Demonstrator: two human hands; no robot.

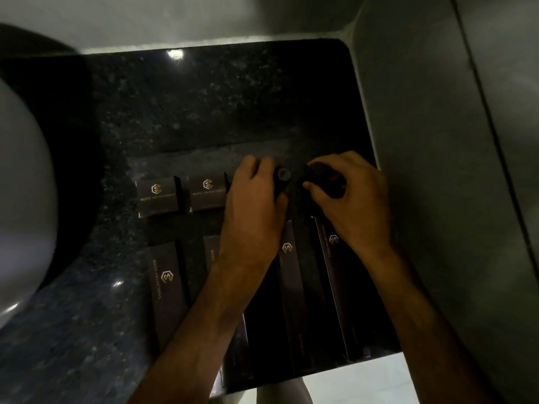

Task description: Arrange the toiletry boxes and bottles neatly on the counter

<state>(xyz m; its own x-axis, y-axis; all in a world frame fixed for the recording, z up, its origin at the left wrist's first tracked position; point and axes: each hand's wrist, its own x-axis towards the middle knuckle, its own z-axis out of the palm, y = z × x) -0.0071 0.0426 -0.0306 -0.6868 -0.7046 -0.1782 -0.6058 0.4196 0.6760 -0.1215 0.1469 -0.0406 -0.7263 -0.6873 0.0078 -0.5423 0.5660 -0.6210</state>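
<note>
**Dim overhead view with wide-angle distortion**

Lighting is low and the scene underexposed. A small glare spot on the polished counter (176, 54) reflects a lamp above; a fainter glint lies near the front-left. The dark boxes (166, 275) merge into shadow, only their gold logos legible. Edges bow outward, detail is soft, and the floor (358, 383) is overexposed.

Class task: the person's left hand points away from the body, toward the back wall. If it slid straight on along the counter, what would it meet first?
Beyond the left hand and the dark bottle it grips, only bare dark counter shows, so probably nothing before the back wall, though dim light could hide something small.
</note>
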